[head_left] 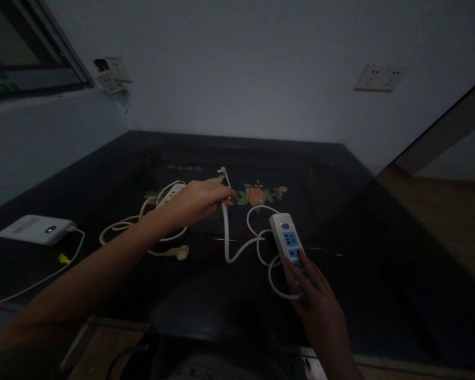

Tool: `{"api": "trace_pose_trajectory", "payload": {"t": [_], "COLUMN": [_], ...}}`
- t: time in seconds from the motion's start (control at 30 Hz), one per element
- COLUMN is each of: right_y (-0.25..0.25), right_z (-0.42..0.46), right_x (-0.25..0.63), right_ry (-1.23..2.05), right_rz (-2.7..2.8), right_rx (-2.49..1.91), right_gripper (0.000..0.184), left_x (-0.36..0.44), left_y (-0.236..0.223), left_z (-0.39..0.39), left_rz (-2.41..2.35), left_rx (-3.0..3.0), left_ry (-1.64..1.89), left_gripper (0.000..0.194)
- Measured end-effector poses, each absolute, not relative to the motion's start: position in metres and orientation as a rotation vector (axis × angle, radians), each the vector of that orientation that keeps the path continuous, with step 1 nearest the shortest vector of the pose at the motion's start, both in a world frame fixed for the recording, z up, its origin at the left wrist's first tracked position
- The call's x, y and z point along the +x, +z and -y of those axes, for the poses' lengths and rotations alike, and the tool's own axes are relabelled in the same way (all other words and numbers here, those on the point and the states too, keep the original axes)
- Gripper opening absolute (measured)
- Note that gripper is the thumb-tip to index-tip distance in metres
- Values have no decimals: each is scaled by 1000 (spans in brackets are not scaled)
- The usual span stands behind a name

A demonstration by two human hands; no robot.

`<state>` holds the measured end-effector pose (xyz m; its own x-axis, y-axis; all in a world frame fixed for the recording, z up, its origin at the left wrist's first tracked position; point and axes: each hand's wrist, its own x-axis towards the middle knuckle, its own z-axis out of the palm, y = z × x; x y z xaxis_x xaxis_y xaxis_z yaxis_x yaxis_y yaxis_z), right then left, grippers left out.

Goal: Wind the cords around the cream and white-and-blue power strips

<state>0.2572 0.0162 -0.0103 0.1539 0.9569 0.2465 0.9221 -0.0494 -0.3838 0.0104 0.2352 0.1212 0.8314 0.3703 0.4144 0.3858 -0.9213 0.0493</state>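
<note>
Count: 2 power strips, 2 loose plugs, 1 power bank, 2 hands, all on or over one black table (198,316).

Strip 1, blue-socket power strip (285,226): right of table centre, nearer the near edge, long axis running roughly near to far. 1 blue button, at least 2 blue socket panels; fingers cover the rest. Can't tell if it's lifted off the top.

Strip 2, plain white power strip (169,196): left of centre, partly behind the left forearm. Coiled cream cord (114,228) around it, 1 cream plug (182,253) lying toward the near edge.

White power bank (37,229): by the left edge, 1 thin cable, 1 yellow tag (64,258) beside it.

Left hand (208,199): forearm in from near-left corner, palm down, fingers closed in a pinch on the white cord (227,237) just below its white plug (224,173). Plug points at the far edge; cord drops, then loops just left of strip 1.

Right hand (319,295): in over the near edge, right of centre, half curled, fingers wrapped on strip 1's near end.
</note>
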Motion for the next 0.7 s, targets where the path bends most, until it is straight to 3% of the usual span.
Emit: {"api": "trace_pose_trajectory", "payload": {"t": [0.2,0.43,0.6,0.7], "right_y": [-11,-13,-15,-15], "right_z": [-16,-16,-16,-17], "right_x": [256,252,253,253], "right_ry": [73,21,25,51], "right_rz": [1784,1784,1786,1787], "right_rx": [-2008,-1975,-1924,-1903], "right_gripper": [54,52,50,53], "left_x": [0,-16,-32,-37], "left_y": [100,75,77,77], "left_z": [-204,-180,-183,-185], "left_rz": [578,605,807,1036], "left_rx": [-3359,-3672,-3683,-3572], "left_ry": [-178,96,34,-130], "left_gripper": [23,40,46,38]}}
